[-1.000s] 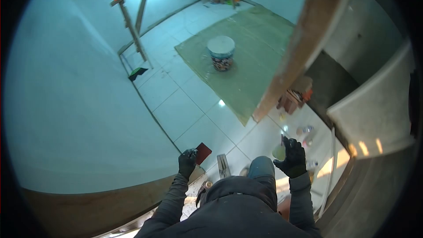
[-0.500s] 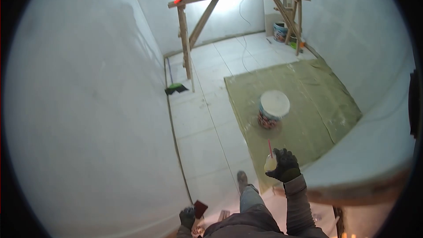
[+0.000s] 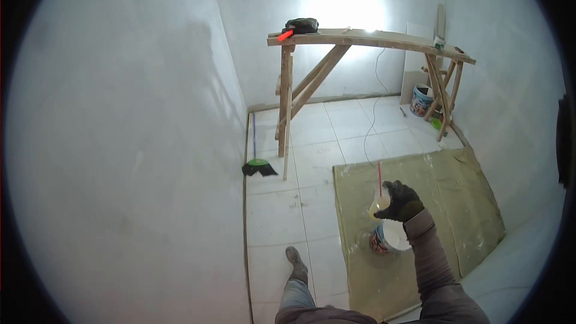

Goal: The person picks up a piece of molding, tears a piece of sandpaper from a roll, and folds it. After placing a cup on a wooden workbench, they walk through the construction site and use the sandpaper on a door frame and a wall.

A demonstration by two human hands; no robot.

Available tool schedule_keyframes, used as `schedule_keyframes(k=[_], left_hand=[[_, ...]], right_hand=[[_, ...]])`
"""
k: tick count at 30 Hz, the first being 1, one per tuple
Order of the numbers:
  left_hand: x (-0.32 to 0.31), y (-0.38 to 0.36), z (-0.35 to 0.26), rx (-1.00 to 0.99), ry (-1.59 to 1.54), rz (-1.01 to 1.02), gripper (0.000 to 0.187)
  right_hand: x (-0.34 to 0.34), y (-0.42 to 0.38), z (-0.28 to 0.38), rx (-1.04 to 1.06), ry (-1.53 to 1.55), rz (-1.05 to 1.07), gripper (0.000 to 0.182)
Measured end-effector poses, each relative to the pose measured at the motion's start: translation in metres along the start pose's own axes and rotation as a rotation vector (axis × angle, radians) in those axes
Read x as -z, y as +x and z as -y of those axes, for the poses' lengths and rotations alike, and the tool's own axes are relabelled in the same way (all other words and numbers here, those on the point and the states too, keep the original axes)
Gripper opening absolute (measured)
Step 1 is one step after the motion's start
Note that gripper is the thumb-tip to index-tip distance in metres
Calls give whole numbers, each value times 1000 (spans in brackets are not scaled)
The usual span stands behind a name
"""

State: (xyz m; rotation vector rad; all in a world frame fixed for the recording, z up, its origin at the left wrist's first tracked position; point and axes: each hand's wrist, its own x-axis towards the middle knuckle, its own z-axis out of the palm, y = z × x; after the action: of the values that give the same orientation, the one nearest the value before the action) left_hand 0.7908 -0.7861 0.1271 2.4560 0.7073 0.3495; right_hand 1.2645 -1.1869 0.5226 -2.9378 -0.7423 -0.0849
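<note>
My right hand [image 3: 401, 200], in a dark glove, is wrapped round a clear cup [image 3: 379, 205] of pale yellow liquid with a red straw [image 3: 379, 177] standing up in it. Just beneath the cup in view is a bucket [image 3: 396, 236] with a white top and a patterned side, partly covered by my hand and sleeve. It stands on a green cloth [image 3: 366, 270]. My left hand is out of view.
A wooden trestle [image 3: 372, 39] stands ahead, holding a black bag [image 3: 303, 25] and an orange-red item [image 3: 285, 35]. A green and black broom [image 3: 258, 167] lies by the left wall. Another bucket [image 3: 421, 100] stands at the back right. A cable [image 3: 375, 114] crosses the tiled floor.
The view has shifted forward and up, so the trestle appears closer and lower. My right hand has risen in view with the cup. My left hand has gone out of view.
</note>
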Motion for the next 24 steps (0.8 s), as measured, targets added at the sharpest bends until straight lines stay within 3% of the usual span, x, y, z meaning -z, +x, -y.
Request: schedule_keyframes(k=[9,13,17,19,21,23,24], left_hand=[[-23,339,-2,25,-474,-108,14],[1,431,5,93,-611,-83,17],[6,510,0,192,-746,-85,20],[24,565,-34,189,-684,-177,20],[14,598,-30,252,-768,-150,19],[-15,614,-15,-41,-365,-278,21],[-28,621,-27,-47,-359,-282,21]], right_hand=[[91,261,-33,27,105,18,89],[157,367,-52,-104,107,168,94],[180,484,-124,-74,102,81,93],[211,537,-139,-46,69,89,89],[230,596,-164,-127,11,136,86],[235,660,-208,-111,5,134,85],[242,692,-232,-100,-7,124,84]])
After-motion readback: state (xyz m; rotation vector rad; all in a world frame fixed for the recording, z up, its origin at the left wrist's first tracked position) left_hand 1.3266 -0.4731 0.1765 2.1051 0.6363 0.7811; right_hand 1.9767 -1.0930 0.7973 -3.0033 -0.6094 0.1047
